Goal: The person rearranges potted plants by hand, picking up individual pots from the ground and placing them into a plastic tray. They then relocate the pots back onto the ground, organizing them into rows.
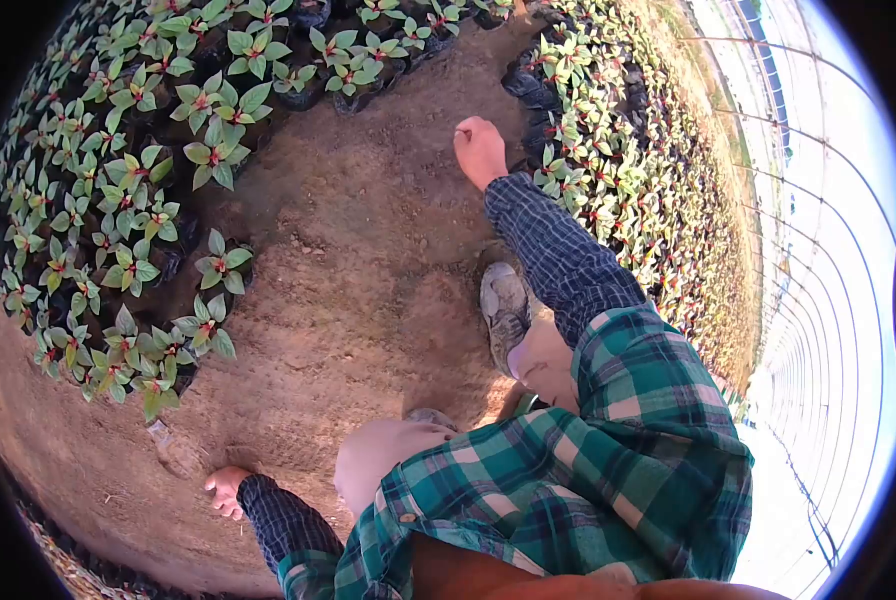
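Low over the soil at the lower left is my left hand (230, 491), open, fingers apart and nothing seen in them. Close to it on the ground lies a small clear plastic piece (176, 450) with a whitish end. My right hand (481, 151) is stretched forward over the bare path, its fingers curled into a loose fist. The inside of that fist is hidden, and I cannot tell whether it holds anything. To its right stand seedlings in black bags (568, 170). My knees are bent, with one shoe (505, 310) on the dirt.
Many green-leaved seedlings with reddish centres (133, 265) stand in black grow bags on the left. A brown dirt path (348, 230) runs between them and the dense block of seedlings (658, 200) on the right. Greenhouse hoops (818, 230) arch at the far right.
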The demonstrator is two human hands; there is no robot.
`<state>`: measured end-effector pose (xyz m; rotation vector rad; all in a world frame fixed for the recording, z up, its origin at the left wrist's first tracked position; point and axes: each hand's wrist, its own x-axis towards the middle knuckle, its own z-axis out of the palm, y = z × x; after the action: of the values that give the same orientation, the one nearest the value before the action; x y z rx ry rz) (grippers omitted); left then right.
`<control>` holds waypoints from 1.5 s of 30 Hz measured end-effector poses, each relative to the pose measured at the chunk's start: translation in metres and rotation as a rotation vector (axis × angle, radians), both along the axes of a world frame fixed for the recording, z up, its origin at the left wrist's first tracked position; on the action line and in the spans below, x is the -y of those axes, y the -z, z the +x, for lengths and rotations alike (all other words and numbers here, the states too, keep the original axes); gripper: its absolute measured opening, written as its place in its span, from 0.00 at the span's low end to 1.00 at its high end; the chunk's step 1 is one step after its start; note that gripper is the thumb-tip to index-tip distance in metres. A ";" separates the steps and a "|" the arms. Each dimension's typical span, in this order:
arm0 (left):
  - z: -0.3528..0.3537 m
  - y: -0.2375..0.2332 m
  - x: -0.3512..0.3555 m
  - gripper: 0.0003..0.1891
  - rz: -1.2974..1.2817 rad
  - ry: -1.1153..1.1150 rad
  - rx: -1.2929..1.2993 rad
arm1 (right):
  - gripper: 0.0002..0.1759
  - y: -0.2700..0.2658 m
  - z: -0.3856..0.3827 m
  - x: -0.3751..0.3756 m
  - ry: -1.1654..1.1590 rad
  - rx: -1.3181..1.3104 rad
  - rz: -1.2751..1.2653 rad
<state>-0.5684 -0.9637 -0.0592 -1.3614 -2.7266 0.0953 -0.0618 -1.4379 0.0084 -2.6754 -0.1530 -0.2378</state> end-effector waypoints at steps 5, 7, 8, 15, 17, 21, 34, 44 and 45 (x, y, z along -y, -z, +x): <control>-0.007 0.008 -0.003 0.36 0.006 0.021 -0.039 | 0.18 -0.017 0.026 0.116 0.266 0.031 -0.413; -0.009 0.011 -0.004 0.36 0.007 0.030 -0.045 | 0.20 -0.016 0.034 0.125 0.278 0.038 -0.414; -0.018 0.018 -0.010 0.36 -0.015 0.046 -0.069 | 0.21 -0.018 0.040 0.122 0.360 -0.002 -0.380; 0.001 -0.002 -0.001 0.36 -0.047 0.026 -0.040 | 0.21 -0.008 0.077 0.119 0.697 -0.240 -0.276; 0.000 -0.003 0.000 0.36 -0.023 0.030 -0.029 | 0.17 -0.003 0.082 0.127 0.629 -0.272 -0.390; -0.017 0.004 -0.006 0.36 -0.039 0.039 -0.015 | 0.09 0.004 0.069 0.142 0.413 -0.128 -0.416; 0.013 -0.015 0.010 0.34 0.030 0.031 0.019 | 0.08 -0.073 -0.024 -0.145 -0.920 -0.080 0.113; 0.019 -0.028 0.015 0.34 -0.035 0.029 0.016 | 0.11 -0.034 -0.059 -0.169 -0.909 -0.152 0.002; 0.016 -0.024 0.012 0.34 -0.027 0.031 0.015 | 0.11 -0.038 -0.052 -0.150 -0.857 -0.129 -0.029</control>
<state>-0.5520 -0.9760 -0.0357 -1.4165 -2.7247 0.1206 -0.1134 -1.2882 0.0461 -2.3817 -1.2110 0.2093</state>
